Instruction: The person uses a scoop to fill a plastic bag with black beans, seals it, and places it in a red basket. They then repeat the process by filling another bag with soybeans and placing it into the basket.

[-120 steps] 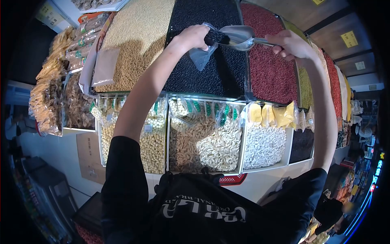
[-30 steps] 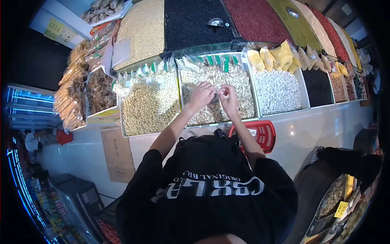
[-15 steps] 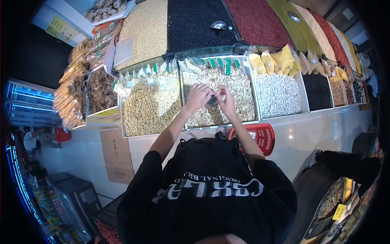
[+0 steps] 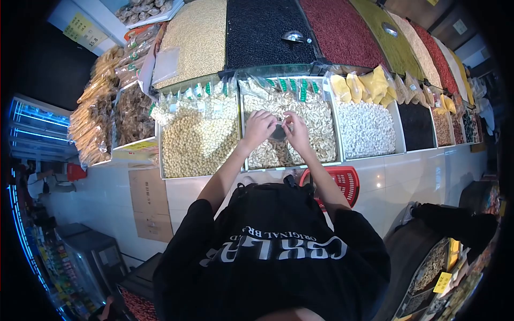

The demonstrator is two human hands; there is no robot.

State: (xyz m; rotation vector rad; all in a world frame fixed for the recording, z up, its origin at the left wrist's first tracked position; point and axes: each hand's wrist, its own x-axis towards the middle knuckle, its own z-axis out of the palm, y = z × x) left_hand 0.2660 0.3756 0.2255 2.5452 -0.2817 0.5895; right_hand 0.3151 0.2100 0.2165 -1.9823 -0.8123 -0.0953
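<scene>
bag (image 4: pixel 279 131) of clear plastic, small, dark at the bottom with what looks like black beans, held up between both hands just over the tray of pale split kernels (image 4: pixel 316 115). pinched at the mouth from two sides: left hand (image 4: pixel 259 127) curled closed on one edge, fingers folded in; right hand (image 4: pixel 297 131) closed on the other, thumb and forefinger nipping the plastic, the rest loosely bent. judged well along: filled already, not visibly knotted or sealed, not set down anywhere. too small to tell whether the neck is twisted.

further out, metal scoop (image 4: pixel 294 36) lying on the black bean bin (image 4: pixel 257 32), well apart from either hand. beside that bin, tan beans (image 4: pixel 195 37) to the left and red beans (image 4: pixel 342 27) to the right, with a green heap (image 4: pixel 393 48) beyond. in the front row, round cream nuts (image 4: pixel 195 139) left of the kernel tray, white chunks (image 4: pixel 364 125) right of it, then a dark-filled tray (image 4: pixel 417 115). small sealed packets propped along the back edges of these trays. red basket (image 4: pixel 342 179) low in front of the counter, partly hidden by the right arm, contents unclear.
</scene>
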